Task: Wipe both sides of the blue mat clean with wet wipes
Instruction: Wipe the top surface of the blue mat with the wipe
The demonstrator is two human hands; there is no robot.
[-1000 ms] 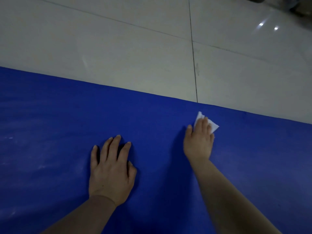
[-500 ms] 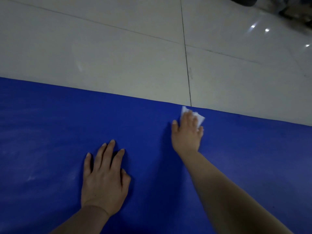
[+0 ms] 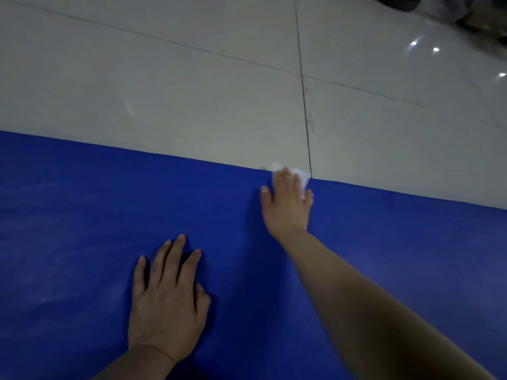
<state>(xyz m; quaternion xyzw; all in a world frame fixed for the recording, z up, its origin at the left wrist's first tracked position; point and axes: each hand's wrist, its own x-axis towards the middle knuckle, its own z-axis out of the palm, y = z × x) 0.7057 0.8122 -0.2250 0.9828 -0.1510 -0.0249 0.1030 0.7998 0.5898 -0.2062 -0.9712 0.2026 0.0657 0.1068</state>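
Blue mat (image 3: 82,242) lies spread flat on the floor and fills the whole lower half of the view, its far edge running at a slant from the left, where it sits higher, down toward the right. Faint pale streaks and smudges show on its left part. Beyond that edge is a floor (image 3: 164,91) of large pale glossy tiles, with dark grout lines crossing it; one line runs straight down to the mat's edge just beside the right hand. Small bright spots of light reflect off the tiles at the upper right, and in the far upper right corner sit some dark shapes too dim to make out.

At the mat's far edge the right hand (image 3: 286,207) presses a white wet wipe (image 3: 301,178) down under straight fingers held close together, the thumb out to the left. The wipe is crumpled and pokes out beyond the fingertips, lying right on the border where mat meets tile; a corner of it seems to reach over the tile. The right forearm stretches in bare from the lower right.

Nearer and to the left, the left hand (image 3: 167,300) rests palm-down on the mat, its fingers straight and slightly spread, holding nothing, well apart from the wipe.

No containers are in sight.
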